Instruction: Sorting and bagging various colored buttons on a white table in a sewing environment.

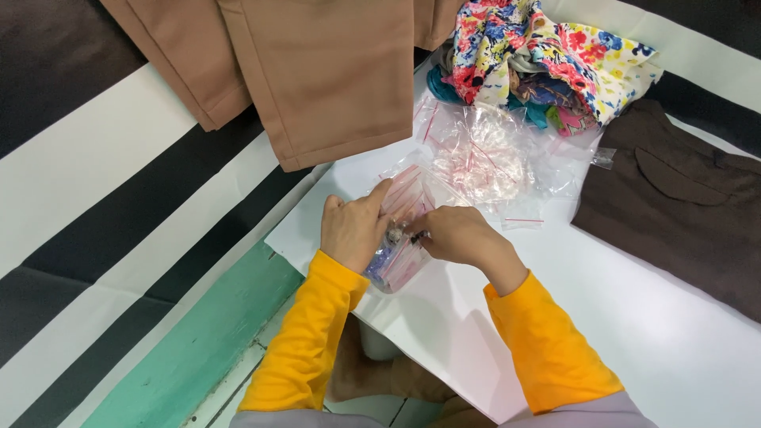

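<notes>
2 hands meet over a small clear bag (399, 238) at the near left edge of the white table (634, 333): the left hand (354, 230) steadies it with fingers pressed together, while the right hand (460, 236) pinches what looks like a tiny dark piece at its mouth. The slick bag overhangs the edge and could slide off, or the piece slip loose toward the bag pile (483, 154) beyond.

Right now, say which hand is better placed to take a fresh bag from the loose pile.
Probably the right hand: it is nearer the pile of clear bags and pinches only a small dark piece, while the left hand grips the held bag.
</notes>
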